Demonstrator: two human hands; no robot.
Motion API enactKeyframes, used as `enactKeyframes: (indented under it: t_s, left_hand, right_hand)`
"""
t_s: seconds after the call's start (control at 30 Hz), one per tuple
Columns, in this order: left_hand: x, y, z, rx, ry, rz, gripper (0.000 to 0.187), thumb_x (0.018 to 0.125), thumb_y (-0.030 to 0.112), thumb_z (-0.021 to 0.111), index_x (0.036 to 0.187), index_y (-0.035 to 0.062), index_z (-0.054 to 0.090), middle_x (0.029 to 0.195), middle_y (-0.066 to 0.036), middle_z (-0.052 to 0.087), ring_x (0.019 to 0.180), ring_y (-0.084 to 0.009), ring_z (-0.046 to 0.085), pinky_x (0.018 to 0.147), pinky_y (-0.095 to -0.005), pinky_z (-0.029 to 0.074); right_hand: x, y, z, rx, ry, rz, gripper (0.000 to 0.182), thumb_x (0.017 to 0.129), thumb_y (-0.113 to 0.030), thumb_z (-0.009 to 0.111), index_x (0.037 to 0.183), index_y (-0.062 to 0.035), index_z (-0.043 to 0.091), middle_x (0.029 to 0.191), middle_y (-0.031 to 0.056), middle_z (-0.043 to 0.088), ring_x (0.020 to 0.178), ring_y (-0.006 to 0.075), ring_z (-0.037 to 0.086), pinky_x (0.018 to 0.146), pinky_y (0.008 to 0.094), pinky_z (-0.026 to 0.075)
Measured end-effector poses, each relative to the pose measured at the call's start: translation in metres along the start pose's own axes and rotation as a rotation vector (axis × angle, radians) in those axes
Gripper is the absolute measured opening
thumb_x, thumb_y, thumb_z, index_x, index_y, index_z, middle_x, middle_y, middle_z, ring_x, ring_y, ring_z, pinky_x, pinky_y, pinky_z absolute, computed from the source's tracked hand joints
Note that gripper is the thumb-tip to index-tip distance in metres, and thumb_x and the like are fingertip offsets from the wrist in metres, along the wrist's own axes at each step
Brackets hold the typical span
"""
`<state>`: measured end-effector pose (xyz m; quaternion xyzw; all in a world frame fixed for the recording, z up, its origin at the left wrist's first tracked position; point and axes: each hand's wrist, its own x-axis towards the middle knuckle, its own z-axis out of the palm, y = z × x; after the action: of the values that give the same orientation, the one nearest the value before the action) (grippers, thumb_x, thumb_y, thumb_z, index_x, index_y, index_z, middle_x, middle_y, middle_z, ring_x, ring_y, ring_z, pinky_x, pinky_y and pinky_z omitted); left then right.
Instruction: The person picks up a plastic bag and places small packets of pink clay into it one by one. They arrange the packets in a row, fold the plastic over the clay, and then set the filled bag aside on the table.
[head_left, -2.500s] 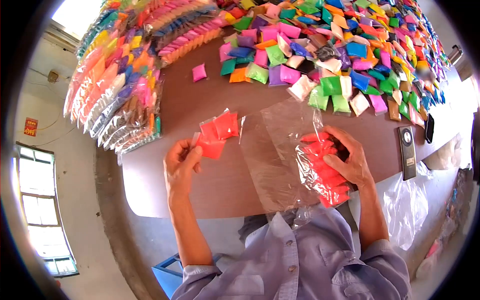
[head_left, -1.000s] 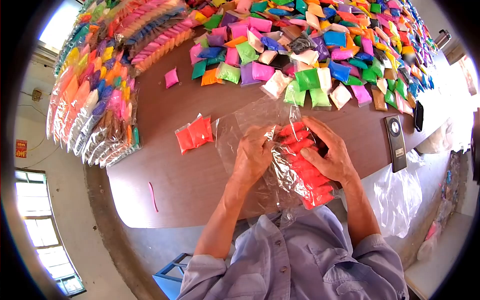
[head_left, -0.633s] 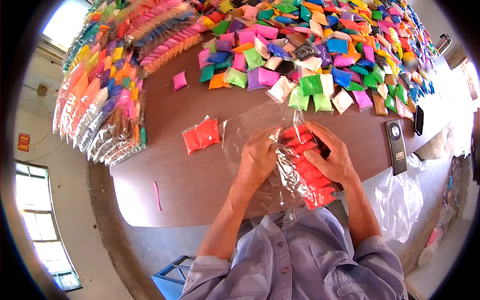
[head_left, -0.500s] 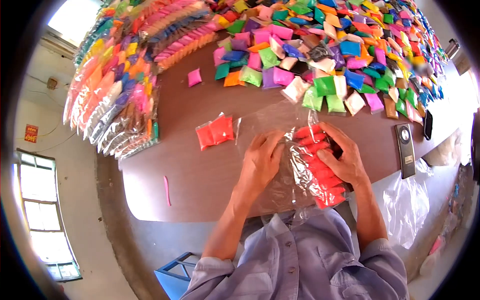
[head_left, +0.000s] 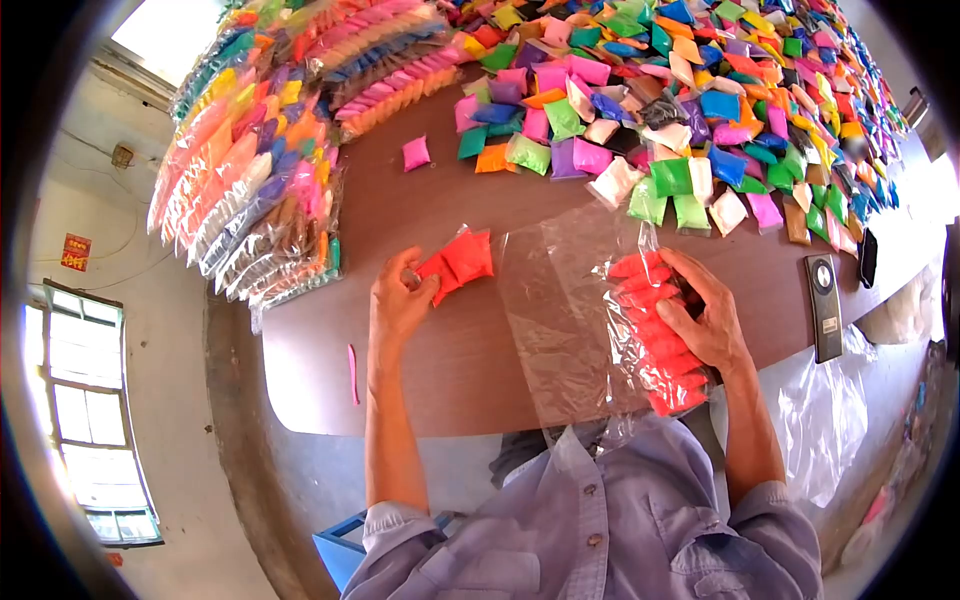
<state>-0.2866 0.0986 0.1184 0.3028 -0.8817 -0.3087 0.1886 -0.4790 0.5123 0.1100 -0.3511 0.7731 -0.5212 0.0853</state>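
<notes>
Covering one edge of plump, loose red packets [head_left: 464, 262] on the brown table [head_left: 455, 385] with the left hand [head_left: 400, 298]; cannot tell whether pinching or merely touching. Clasping a clear bag [head_left: 562, 320] in the partly hidden right hand [head_left: 714, 325], with bagged red packets [head_left: 660, 340] overlapping under creased, glaring plastic.

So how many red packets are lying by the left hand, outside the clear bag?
2 that I can see: one red packet right at the left hand, and a second red packet beside it, nearer the clear bag. Another could be hidden beneath them.
</notes>
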Motion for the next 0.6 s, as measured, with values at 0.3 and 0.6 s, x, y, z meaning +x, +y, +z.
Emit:
enactKeyframes:
  t_s: [0.3, 0.6]
  left_hand:
    - [-0.046, -0.015, -0.050, -0.513, -0.096, -0.350, 0.026, 0.097, 0.012, 0.084, 0.119, 0.0038, 0.074, 0.092, -0.001, 0.073, 0.066, -0.0056, 0.057, 0.053, -0.0236, 0.043]
    - [-0.070, 0.093, 0.027, -0.585, -0.252, -0.272, 0.016, 0.100, 0.011, 0.081, 0.110, 0.0049, 0.069, 0.079, 0.000, 0.068, 0.062, -0.0057, 0.060, 0.051, -0.0245, 0.046]
  right_hand:
    - [0.002, -0.001, 0.000, 0.017, -0.006, 0.035, 0.065, 0.092, -0.017, 0.082, 0.153, -0.0014, 0.064, 0.153, 0.0227, 0.066, 0.142, 0.0361, 0.065, 0.119, 0.0432, 0.050]
    - [0.000, -0.001, 0.000, 0.010, 0.004, 0.002, 0.064, 0.092, -0.016, 0.083, 0.152, -0.0014, 0.065, 0.152, 0.0235, 0.067, 0.141, 0.0366, 0.065, 0.118, 0.0434, 0.050]
